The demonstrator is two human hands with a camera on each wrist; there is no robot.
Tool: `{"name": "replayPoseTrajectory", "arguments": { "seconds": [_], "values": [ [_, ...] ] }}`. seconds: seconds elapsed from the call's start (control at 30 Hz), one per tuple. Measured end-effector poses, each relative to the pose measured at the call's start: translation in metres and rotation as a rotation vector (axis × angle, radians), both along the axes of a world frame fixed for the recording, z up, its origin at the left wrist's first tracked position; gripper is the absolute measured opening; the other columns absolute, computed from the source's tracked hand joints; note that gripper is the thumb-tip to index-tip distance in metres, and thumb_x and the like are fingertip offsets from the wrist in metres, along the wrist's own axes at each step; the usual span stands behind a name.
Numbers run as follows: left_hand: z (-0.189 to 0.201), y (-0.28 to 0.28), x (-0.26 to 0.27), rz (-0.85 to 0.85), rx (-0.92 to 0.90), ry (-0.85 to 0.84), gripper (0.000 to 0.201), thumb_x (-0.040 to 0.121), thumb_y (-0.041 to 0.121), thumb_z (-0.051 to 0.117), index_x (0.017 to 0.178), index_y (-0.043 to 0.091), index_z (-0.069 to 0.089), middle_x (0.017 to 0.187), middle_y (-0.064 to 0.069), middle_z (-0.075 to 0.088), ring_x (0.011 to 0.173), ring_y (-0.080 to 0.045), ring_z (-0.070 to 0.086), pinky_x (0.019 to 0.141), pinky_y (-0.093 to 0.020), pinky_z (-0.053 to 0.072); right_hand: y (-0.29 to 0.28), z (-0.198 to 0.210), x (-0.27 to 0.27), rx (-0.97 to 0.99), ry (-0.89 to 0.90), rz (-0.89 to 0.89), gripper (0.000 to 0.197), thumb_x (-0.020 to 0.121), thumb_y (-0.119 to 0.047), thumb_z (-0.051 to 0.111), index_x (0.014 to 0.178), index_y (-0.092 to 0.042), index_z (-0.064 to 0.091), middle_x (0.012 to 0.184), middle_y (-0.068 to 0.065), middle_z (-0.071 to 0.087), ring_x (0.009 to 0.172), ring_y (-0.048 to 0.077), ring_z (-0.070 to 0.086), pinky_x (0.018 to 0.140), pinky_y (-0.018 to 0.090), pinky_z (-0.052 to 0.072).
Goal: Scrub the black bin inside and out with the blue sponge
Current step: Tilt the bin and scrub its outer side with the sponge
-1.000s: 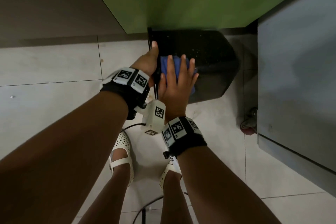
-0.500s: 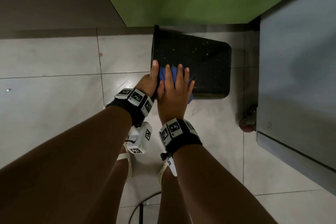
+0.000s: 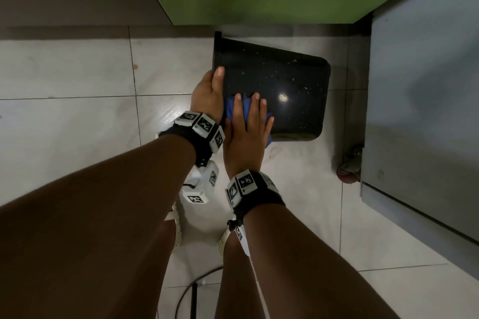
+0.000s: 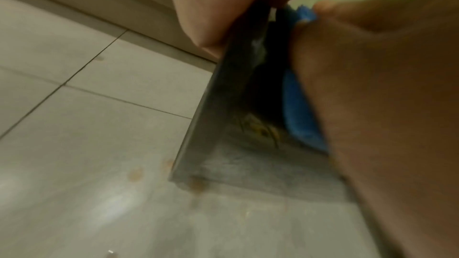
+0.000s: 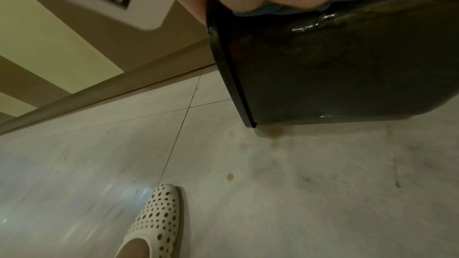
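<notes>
So from overhead you get one glossy black plastic bin (image 3: pixel 280 90) lying on its side on the pale tiled floor (image 3: pixel 64 72), rim to the left, speckled with light flecks of dirt. The left hand (image 3: pixel 207 90) grips that rim, thumb laid along the outer wall, the other fingers hidden from above. The right hand (image 3: pixel 246 132) lies flat with straight fingers pressing a single blue sponge (image 3: pixel 230 109) onto the bin's upward-facing outer wall near the rim. The left wrist view gives what the overhead can't: the grey, grimy inside of the bin (image 4: pixel 236 144) with a yellowish smear, plus the sponge's edge (image 4: pixel 298 115) under the right hand, though it's pretty blurry. The right wrist view looks from under the palm: wet streaks on the bin wall (image 5: pixel 335 66), a few brownish spots on the tiles, and one white perforated shoe (image 5: pixel 156 219). Two black wristbands with square black-and-white code tags (image 3: pixel 204 124), no readable writing anywhere. A red-wheeled caster (image 3: pixel 347 168) sits under the grey cabinet on the right.
</notes>
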State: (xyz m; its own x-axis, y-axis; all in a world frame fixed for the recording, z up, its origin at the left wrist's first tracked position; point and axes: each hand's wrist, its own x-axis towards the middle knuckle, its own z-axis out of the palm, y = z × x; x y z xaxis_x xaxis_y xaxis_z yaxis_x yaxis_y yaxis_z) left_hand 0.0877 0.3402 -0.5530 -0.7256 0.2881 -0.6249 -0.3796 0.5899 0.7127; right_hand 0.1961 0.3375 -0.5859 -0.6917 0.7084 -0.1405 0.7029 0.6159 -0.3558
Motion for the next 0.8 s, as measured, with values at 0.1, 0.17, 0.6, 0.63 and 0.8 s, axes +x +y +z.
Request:
{"name": "replayPoseTrajectory", "arguments": {
  "seconds": [0.1,0.17,0.6,0.63,0.8],
  "values": [
    [-0.005,0.0,-0.003,-0.071,-0.044,0.084,0.039,0.098,0.036,0.032,0.112,0.009,0.056,0.1,-0.006,0.062,0.093,-0.021,0.057,0.077,-0.019,0.041,0.016,0.004,0.006,-0.017,0.004,-0.057,0.048,0.098,-0.039,0.023,0.14,-0.017,0.031,0.144,0.02,0.038,0.135,0.036,0.03,0.107,0.05,0.015],
    [-0.008,0.0,-0.005,-0.106,-0.071,0.117,0.04,0.098,0.036,0.031,0.114,0.008,0.055,0.107,-0.012,0.064,0.099,-0.026,0.057,0.078,-0.021,0.04,0.034,0.002,0.016,-0.02,0.017,-0.159,0.047,0.096,-0.032,0.034,0.14,-0.016,0.035,0.144,0.021,0.037,0.135,0.038,0.03,0.108,0.05,0.014],
    [-0.004,0.002,-0.003,-0.127,-0.077,0.167,0.04,0.099,0.036,0.026,0.115,0.008,0.05,0.106,-0.01,0.062,0.091,-0.022,0.055,0.075,-0.025,0.038,0.107,0.003,0.026,-0.197,-0.053,-0.797,0.051,0.1,-0.032,0.027,0.148,-0.024,0.013,0.153,0.017,0.017,0.139,0.034,0.021,0.114,0.048,0.023],
    [-0.005,0.002,-0.003,-0.125,-0.075,0.163,0.04,0.099,0.036,0.026,0.115,0.008,0.05,0.107,-0.011,0.062,0.092,-0.023,0.055,0.076,-0.025,0.038,0.102,0.004,0.021,-0.166,-0.071,-0.799,0.051,0.1,-0.031,0.028,0.148,-0.023,0.012,0.154,0.017,0.015,0.141,0.034,0.016,0.116,0.048,0.018],
    [-0.008,0.001,-0.003,-0.114,-0.068,0.164,0.041,0.099,0.036,0.025,0.114,0.009,0.051,0.109,-0.012,0.062,0.099,-0.026,0.057,0.078,-0.025,0.039,0.058,0.003,0.003,-0.007,-0.072,-0.486,0.048,0.098,-0.03,0.034,0.145,-0.019,0.027,0.151,0.021,0.024,0.139,0.04,0.019,0.112,0.052,0.014]
  ]
}}
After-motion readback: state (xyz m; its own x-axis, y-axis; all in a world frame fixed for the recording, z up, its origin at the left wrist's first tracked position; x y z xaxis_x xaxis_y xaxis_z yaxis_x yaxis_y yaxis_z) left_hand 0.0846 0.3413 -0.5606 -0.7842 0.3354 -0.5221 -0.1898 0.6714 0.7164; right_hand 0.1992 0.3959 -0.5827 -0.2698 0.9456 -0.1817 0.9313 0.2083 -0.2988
